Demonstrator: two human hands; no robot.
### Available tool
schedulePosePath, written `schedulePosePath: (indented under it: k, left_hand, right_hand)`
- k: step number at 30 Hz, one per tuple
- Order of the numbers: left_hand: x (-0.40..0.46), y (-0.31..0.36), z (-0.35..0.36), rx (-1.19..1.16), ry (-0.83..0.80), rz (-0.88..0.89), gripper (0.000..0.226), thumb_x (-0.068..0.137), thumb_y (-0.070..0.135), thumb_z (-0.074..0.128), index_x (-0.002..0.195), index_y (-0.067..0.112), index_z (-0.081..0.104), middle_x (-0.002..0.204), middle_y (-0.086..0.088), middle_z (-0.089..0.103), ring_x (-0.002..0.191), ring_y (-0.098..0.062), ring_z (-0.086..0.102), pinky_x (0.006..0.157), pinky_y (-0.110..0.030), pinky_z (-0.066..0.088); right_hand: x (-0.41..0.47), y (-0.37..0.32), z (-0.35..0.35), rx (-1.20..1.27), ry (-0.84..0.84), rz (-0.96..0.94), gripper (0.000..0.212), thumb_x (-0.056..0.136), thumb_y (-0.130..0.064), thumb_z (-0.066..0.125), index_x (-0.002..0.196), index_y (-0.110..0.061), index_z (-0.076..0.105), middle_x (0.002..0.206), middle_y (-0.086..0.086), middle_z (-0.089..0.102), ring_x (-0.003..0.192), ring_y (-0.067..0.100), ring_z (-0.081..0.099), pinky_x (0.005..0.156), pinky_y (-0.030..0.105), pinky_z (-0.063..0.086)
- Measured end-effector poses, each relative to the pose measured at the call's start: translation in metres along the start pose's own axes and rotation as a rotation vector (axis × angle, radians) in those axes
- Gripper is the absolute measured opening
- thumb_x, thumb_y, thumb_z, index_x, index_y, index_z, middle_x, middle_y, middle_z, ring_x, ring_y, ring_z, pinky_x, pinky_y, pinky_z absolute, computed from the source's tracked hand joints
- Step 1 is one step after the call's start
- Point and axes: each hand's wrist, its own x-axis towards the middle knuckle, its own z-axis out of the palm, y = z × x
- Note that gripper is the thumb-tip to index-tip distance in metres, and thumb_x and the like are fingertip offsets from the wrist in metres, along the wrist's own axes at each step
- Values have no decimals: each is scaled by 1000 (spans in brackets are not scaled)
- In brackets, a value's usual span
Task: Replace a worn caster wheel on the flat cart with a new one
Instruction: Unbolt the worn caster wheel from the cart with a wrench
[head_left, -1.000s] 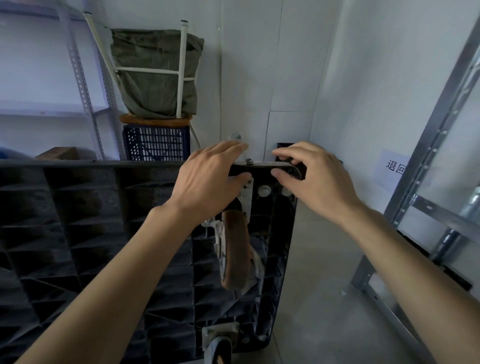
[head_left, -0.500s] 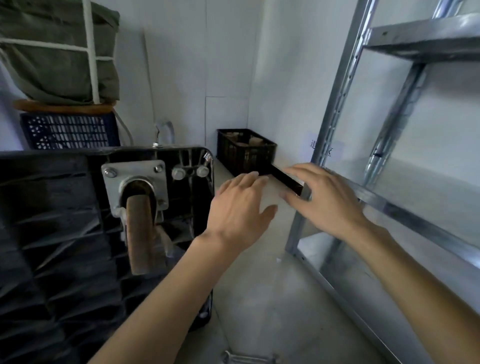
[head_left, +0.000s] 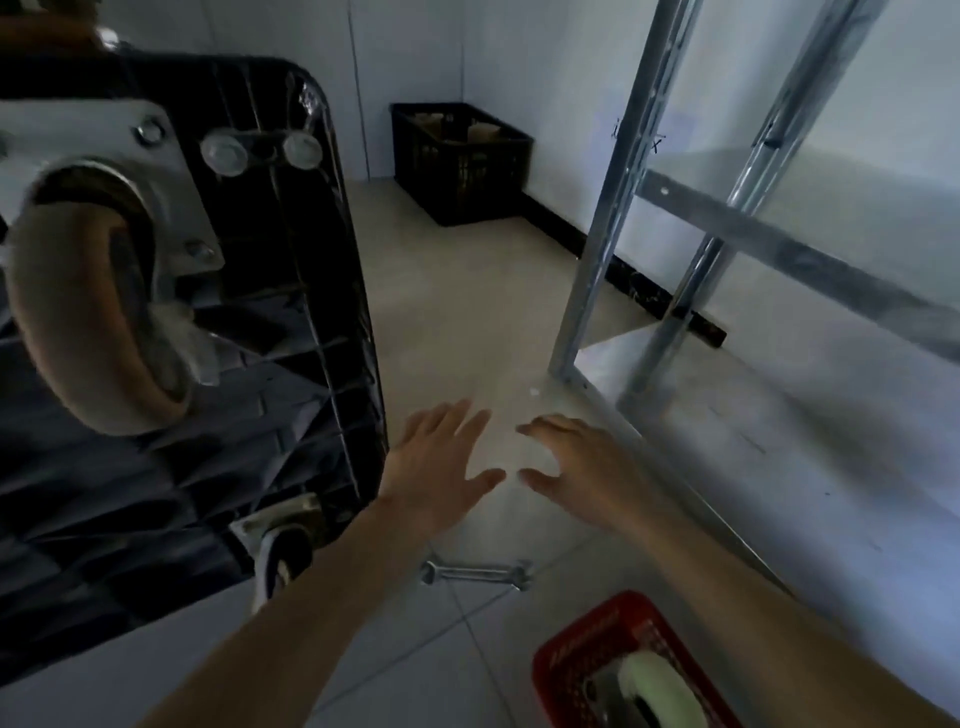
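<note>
Now no writing reads; the wall label is blurred. Versus earlier, both hands have left the cart (head_left: 311, 291) and dropped low: left hand (head_left: 434, 467) and right hand (head_left: 587, 467) hover over bare floor, fingers spread, holding nothing, above the wrench (head_left: 475, 573). Worn wheel (head_left: 98, 312) remains bolted on the upended cart left; new wheel (head_left: 660, 686) sits in the red basket (head_left: 582, 649), shelf (head_left: 727, 332) edge just right.

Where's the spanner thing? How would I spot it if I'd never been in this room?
Find the tipped-up black cart on the left. On the pale floor beside it, just this side of the two open hands, lies the wrench. It is the only thin silver bar there, unlike the red basket nearby.
</note>
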Motion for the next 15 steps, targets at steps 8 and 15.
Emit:
schedulePosePath:
  k: [8, 15]
  left_hand:
    - [-32, -41, 98, -6, -257, -94, 74, 100, 60, 44, 161, 31, 15, 169, 6, 13, 153, -17, 16, 123, -35, 17]
    - [-56, -65, 138, 22, -371, -89, 64, 98, 58, 50, 154, 38, 25, 165, 12, 19, 150, -10, 25, 114, -32, 34]
  right_hand:
    - [-3, 0, 117, 27, -274, 24, 60, 96, -44, 60, 151, -26, 45, 150, -5, 50, 135, 15, 48, 112, 39, 39]
    - [-11, -19, 181, 53, -343, -2, 45, 95, -41, 64, 136, -23, 57, 136, -4, 51, 125, 17, 51, 103, 38, 45]
